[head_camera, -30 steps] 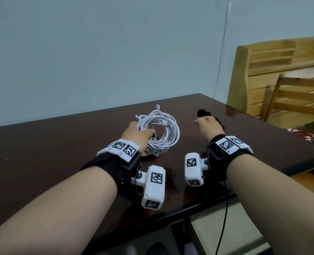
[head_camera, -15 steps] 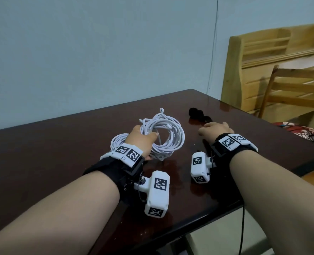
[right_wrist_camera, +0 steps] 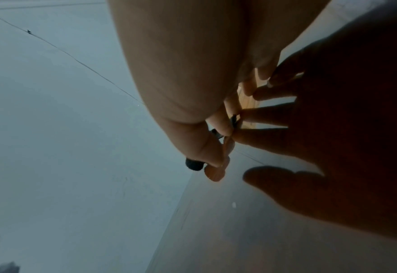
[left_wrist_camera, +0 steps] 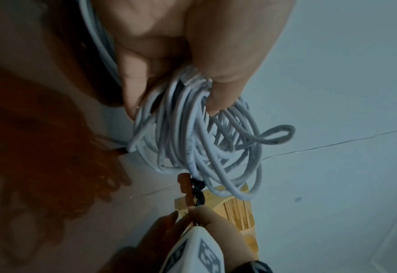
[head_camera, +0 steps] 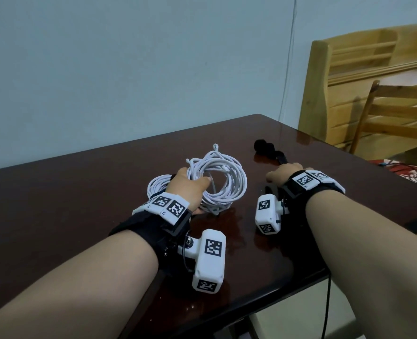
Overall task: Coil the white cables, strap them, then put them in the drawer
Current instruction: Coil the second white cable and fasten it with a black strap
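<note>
A coil of white cable (head_camera: 223, 178) stands tilted on the dark table (head_camera: 56, 204). My left hand (head_camera: 188, 189) grips its near side, thumb through the loop; the left wrist view shows fingers and thumb curled round the bundled strands (left_wrist_camera: 193, 144). A second white coil (head_camera: 156, 185) lies flat behind that hand, partly hidden. My right hand (head_camera: 284, 173) rests on the table to the right and pinches the end of a black strap (left_wrist_camera: 198, 192) between thumb and fingers. The rolled black straps (head_camera: 263, 146) lie just beyond it.
A wooden chair (head_camera: 398, 113) and a wooden shelf unit (head_camera: 361, 57) stand past the table's right end. A thin wire (head_camera: 291, 45) hangs down the wall. The table's near edge (head_camera: 263, 304) runs just under my wrists.
My right hand has drawn back towards me from the black straps, still pinching a strap end. The left hand keeps its grip on the coil, and the second coil has come into sight.
</note>
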{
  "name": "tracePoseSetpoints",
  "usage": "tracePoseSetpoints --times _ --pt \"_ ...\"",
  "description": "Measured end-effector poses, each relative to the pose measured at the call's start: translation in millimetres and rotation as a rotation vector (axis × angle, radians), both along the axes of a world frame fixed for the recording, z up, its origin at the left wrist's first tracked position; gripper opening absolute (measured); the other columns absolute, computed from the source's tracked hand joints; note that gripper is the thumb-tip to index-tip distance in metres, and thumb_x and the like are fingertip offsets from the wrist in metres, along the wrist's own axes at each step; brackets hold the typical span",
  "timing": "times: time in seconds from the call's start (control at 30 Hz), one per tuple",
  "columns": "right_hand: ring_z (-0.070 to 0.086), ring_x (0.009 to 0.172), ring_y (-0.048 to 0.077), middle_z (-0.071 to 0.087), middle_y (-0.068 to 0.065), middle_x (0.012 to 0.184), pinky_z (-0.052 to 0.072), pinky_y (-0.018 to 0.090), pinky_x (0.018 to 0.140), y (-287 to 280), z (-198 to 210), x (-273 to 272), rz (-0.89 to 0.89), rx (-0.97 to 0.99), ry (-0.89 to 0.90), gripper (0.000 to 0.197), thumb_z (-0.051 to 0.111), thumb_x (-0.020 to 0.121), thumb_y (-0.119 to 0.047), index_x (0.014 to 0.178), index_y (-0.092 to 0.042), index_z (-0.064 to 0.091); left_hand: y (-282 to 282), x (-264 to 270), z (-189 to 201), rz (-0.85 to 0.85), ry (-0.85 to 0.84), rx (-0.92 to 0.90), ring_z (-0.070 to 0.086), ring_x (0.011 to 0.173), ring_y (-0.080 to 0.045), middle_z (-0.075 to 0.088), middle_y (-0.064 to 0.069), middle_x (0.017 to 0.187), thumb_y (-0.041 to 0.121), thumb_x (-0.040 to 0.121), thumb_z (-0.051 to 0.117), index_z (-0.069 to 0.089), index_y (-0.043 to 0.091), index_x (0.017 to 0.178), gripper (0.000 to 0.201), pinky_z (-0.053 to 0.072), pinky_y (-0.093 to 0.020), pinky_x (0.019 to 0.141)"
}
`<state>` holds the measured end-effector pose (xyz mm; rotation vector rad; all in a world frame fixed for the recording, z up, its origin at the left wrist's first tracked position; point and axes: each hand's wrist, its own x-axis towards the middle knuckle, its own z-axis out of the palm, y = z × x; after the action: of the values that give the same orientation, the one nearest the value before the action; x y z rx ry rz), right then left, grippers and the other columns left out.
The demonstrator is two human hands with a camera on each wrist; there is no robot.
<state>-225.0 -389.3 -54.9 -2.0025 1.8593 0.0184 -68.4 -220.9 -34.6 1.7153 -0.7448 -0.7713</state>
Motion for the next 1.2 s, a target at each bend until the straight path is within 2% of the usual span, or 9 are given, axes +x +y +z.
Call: tracePoseSetpoints --times 0.1,0.23,0.5,0.6,0.7,0.83,0.93,1.1,1.2 --pt "0.037 0.123 0.035 0.043 0.013 0.130 0.034 0.041 0.100 10.3 8.0 -3.1 -0.036 -0.045 0.037 0.049 0.049 0.082 -0.048 0.114 -0.013 0.056 1.9 0.3 0.1 -0.008 0.015 0.000 0.068 0.088 -0.031 0.064 -0.010 0.101 0.022 0.088 0.061 0.050 0.029 0.092 0.014 0.058 -0.052 0.073" --pt "0.037 0.122 0.034 0.041 0.014 0.132 0.036 0.041 0.096 12.8 7.8 0.2 -0.071 -0.100 0.009 0.047 0.054 0.081 -0.042 0.116 -0.010 0.054 4.0 -0.4 -1.7 -0.006 -0.002 -0.005 0.068 0.089 -0.032 0.065 -0.011 0.101 0.024 0.086 0.062 0.050 0.030 0.087 0.014 0.058 -0.053 0.073" --pt "0.023 0.134 0.037 0.016 0.009 0.151 0.029 0.047 0.107 0.4 7.6 8.9 -0.019 -0.051 -0.025 0.066 0.055 0.073 -0.048 0.136 -0.036 0.038 0.9 4.5 -0.5 0.010 0.015 -0.007 0.069 0.086 -0.032 0.066 -0.012 0.099 0.024 0.086 0.062 0.052 0.023 0.105 0.021 0.058 -0.053 0.069" --pt "0.033 0.126 0.037 0.041 0.005 0.138 0.032 0.047 0.105 -28.4 -8.8 13.1 0.060 -0.029 0.065 0.064 0.041 0.055 -0.063 0.111 -0.035 0.055 -2.2 7.8 -3.8 0.016 0.036 -0.008 0.069 0.086 -0.033 0.066 -0.012 0.099 0.024 0.087 0.062 0.051 0.027 0.096 0.014 0.058 -0.053 0.069" --pt "0.042 0.117 0.034 0.046 0.009 0.110 0.037 0.040 0.101 -16.9 6.4 10.8 0.086 0.004 0.168 0.023 0.054 0.078 -0.048 0.081 -0.025 0.056 -2.5 9.1 -5.6 0.013 0.050 -0.001 0.068 0.087 -0.034 0.066 -0.012 0.100 0.025 0.086 0.062 0.049 0.031 0.088 0.015 0.058 -0.054 0.070" --pt "0.056 0.095 0.029 0.061 0.013 0.099 0.046 0.033 0.080 -6.0 21.0 12.5 0.067 -0.038 0.151 0.032 0.061 0.084 -0.028 0.108 -0.006 0.063 -2.3 9.4 -4.8 0.010 0.070 -0.014 0.068 0.088 -0.033 0.065 -0.012 0.102 0.023 0.086 0.062 0.050 0.029 0.092 0.015 0.058 -0.054 0.071" --pt "0.053 0.115 0.029 0.054 0.014 0.127 0.043 0.033 0.093 -0.4 22.8 18.9 0.124 -0.045 0.118 0.042 0.055 0.090 -0.028 0.127 -0.009 0.052 0.8 8.4 -5.3 0.007 0.067 -0.012 0.068 0.089 -0.033 0.065 -0.012 0.102 0.023 0.086 0.062 0.050 0.029 0.092 0.015 0.058 -0.054 0.072" --pt "0.041 0.118 0.036 0.042 0.012 0.129 0.039 0.039 0.098 8.5 1.6 20.0 0.152 -0.270 0.068 0.035 0.052 0.086 -0.023 0.120 -0.017 0.050 13.1 8.7 -4.3 -0.003 0.053 -0.019 0.068 0.089 -0.034 0.066 -0.013 0.102 0.026 0.084 0.062 0.053 0.026 0.100 0.018 0.058 -0.054 0.071" --pt "0.053 0.111 0.034 0.053 0.012 0.124 0.044 0.035 0.088 11.1 8.1 19.9 0.265 -0.197 0.051 0.039 0.052 0.084 -0.015 0.123 -0.018 0.047 21.2 12.2 -2.3 0.005 0.045 -0.026 0.069 0.088 -0.034 0.067 -0.013 0.101 0.027 0.082 0.062 0.054 0.027 0.095 0.015 0.058 -0.054 0.070"
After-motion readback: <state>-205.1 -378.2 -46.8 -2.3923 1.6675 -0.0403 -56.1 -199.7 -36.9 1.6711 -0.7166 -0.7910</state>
